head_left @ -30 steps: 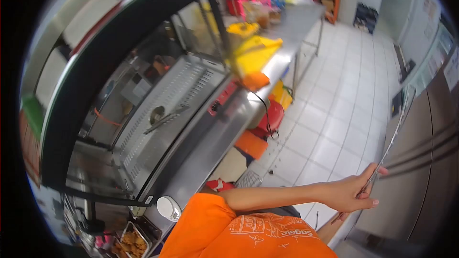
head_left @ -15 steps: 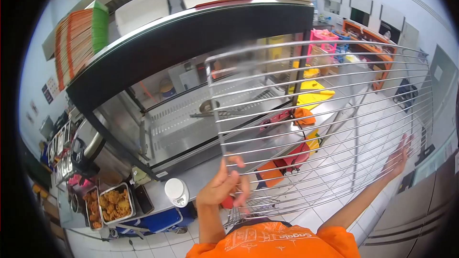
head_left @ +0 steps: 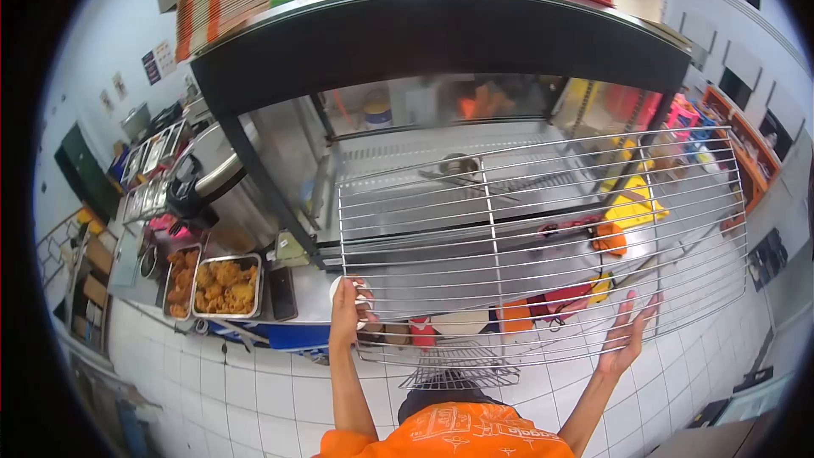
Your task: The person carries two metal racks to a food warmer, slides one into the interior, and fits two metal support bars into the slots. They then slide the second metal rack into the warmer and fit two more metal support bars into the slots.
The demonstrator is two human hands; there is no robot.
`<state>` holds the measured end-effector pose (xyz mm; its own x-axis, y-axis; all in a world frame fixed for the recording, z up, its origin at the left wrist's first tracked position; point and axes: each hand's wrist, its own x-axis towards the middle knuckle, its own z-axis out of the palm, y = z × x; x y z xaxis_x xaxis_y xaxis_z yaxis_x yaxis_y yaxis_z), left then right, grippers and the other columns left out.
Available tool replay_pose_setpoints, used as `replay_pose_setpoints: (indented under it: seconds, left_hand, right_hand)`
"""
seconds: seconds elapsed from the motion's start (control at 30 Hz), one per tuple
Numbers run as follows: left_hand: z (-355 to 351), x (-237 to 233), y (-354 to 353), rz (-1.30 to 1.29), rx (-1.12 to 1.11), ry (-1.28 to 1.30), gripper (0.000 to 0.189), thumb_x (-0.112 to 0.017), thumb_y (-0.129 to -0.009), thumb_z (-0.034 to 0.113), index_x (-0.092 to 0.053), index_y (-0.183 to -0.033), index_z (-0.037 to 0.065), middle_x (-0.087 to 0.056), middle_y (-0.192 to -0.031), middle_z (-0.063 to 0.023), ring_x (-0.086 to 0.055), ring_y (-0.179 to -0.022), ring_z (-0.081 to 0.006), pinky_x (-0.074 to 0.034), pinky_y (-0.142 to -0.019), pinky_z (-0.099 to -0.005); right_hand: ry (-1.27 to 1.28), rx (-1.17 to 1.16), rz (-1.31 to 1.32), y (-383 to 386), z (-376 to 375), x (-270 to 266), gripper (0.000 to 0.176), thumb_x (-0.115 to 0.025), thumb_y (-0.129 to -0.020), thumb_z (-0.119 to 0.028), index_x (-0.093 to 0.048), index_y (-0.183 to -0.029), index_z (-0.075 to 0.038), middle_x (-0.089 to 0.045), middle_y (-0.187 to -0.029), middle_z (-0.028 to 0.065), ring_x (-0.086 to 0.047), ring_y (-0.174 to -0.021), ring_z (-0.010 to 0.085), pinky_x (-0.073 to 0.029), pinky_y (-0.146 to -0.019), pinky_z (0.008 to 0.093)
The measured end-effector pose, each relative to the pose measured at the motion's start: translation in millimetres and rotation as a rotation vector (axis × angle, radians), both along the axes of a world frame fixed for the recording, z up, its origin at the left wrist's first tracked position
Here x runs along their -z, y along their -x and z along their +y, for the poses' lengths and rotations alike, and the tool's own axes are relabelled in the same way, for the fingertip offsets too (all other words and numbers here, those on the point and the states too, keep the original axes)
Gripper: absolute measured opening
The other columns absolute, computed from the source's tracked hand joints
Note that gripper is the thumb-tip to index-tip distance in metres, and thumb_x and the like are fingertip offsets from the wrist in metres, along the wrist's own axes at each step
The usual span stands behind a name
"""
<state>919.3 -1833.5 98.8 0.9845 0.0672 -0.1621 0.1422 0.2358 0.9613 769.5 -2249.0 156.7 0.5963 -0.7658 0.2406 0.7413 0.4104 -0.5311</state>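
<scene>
A large wire rack (head_left: 494, 233) is held up in front of a glass-sided display warmer (head_left: 441, 42). At its left edge, the fingers of my left hand (head_left: 343, 312) are curled round the frame. My right hand (head_left: 623, 341) bears the rack near its lower right side, fingers long and partly behind the wires. Through the rack I see the warmer's slotted metal floor, with a round metal piece (head_left: 459, 164) and what look like tongs on it. Lower down, close to my body, is a smaller wire rack (head_left: 462, 365).
Left of the warmer, two trays of fried food (head_left: 227, 287) sit on the counter beside a dark flat object (head_left: 283, 293). A large steel container (head_left: 242, 191) stands behind them. Yellow cloth (head_left: 634, 203) and an orange item (head_left: 609, 239) lie to the right. White boxes rest on top.
The rack has swung level and lower, squarer to the warmer's front. My right hand has come inward onto it, and my left hand has moved left. The view has turned left.
</scene>
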Motion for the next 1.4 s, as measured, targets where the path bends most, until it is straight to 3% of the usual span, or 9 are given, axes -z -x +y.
replay_pose_setpoints:
  seconds: [0.43,0.47,0.57,0.6,0.63,0.77,1.1,1.27,1.4]
  left_hand:
    - [104,35,-95,-0.092,-0.027,0.014,0.036,-0.044,-0.096,0.044,-0.051,-0.099,0.009,-0.053,-0.073,0.0014,-0.037,-0.047,-0.0026,-0.033,-0.042,-0.0175]
    - [115,39,-102,-0.054,0.018,0.024,0.036,-0.047,-0.096,0.040,-0.051,-0.111,0.008,-0.054,-0.078,-0.0008,-0.043,-0.057,-0.0043,-0.048,-0.052,-0.0235]
    - [109,29,-115,-0.123,0.161,0.237,0.043,-0.049,-0.095,0.034,-0.042,-0.128,0.007,-0.056,-0.087,-0.0054,-0.057,-0.076,-0.0149,-0.056,-0.068,-0.0426]
    - [107,24,-118,-0.088,0.219,0.376,0.055,-0.050,-0.094,0.031,-0.029,-0.140,0.010,-0.058,-0.098,-0.0100,-0.057,-0.103,-0.0325,-0.049,-0.079,-0.0624]
    - [109,27,-118,-0.077,0.294,0.576,0.060,-0.049,-0.094,0.033,-0.021,-0.145,0.016,-0.059,-0.106,-0.0121,-0.050,-0.115,-0.0429,-0.046,-0.081,-0.0656]
    - [86,36,-135,-0.373,0.627,0.939,0.082,-0.051,-0.086,0.053,-0.006,-0.148,0.024,-0.024,-0.148,-0.0177,-0.008,-0.134,-0.0535,-0.016,-0.089,-0.0821]
    - [2,38,-184,-0.711,0.260,1.349,0.104,-0.069,-0.071,0.028,-0.001,-0.148,0.014,0.003,-0.155,-0.0085,0.009,-0.138,-0.0443,-0.006,-0.101,-0.0745]
    - [-24,63,-200,-0.658,0.094,1.127,0.066,-0.037,-0.092,0.037,-0.010,-0.148,0.015,-0.005,-0.152,-0.0208,-0.001,-0.141,-0.0353,-0.007,-0.108,-0.0651]
    - [-51,35,-221,-0.564,0.062,1.225,0.063,-0.034,-0.093,0.039,-0.012,-0.148,0.019,-0.008,-0.152,-0.0208,-0.007,-0.141,-0.0354,-0.006,-0.107,-0.0669]
  right_hand:
    - [-0.022,-0.421,0.109,-109,58,30,0.078,-0.051,-0.083,0.005,-0.015,-0.147,-0.017,-0.011,-0.153,-0.0079,-0.020,-0.139,0.0220,-0.022,-0.112,0.0456]
    - [-0.017,-0.424,0.087,-118,60,28,0.079,-0.052,-0.081,0.005,-0.015,-0.148,-0.018,-0.011,-0.153,-0.0082,-0.019,-0.139,0.0214,-0.022,-0.112,0.0466]
    - [-0.044,-0.412,0.063,-144,69,10,0.084,-0.052,-0.076,0.007,-0.014,-0.148,-0.018,-0.010,-0.154,-0.0088,-0.017,-0.140,0.0202,-0.022,-0.111,0.0497]
    - [-0.057,-0.388,0.060,-152,70,5,0.086,-0.052,-0.075,0.007,-0.014,-0.148,-0.018,-0.009,-0.154,-0.0090,-0.016,-0.140,0.0200,-0.023,-0.111,0.0508]
    - [-0.049,-0.399,0.055,-160,70,3,0.088,-0.051,-0.073,0.008,-0.013,-0.148,-0.018,-0.008,-0.154,-0.0089,-0.015,-0.141,0.0201,-0.023,-0.111,0.0513]
    - [-0.055,-0.413,0.016,-188,62,11,0.091,-0.047,-0.068,0.011,-0.012,-0.148,-0.017,-0.007,-0.154,-0.0087,-0.012,-0.142,0.0207,-0.022,-0.112,0.0535]
    - [-0.053,-0.436,-0.063,-264,67,11,0.088,-0.044,-0.070,0.011,-0.011,-0.147,-0.014,-0.009,-0.154,-0.0073,-0.013,-0.141,0.0239,-0.021,-0.112,0.0540]
    - [-0.086,-0.463,-0.126,-306,58,29,0.084,-0.046,-0.071,0.009,-0.017,-0.146,-0.014,-0.014,-0.153,-0.0061,-0.018,-0.140,0.0255,-0.023,-0.112,0.0545]
    - [-0.096,-0.464,-0.132,-327,56,36,0.081,-0.044,-0.070,0.012,-0.021,-0.144,-0.008,-0.022,-0.151,-0.0024,-0.018,-0.140,0.0260,-0.022,-0.113,0.0554]
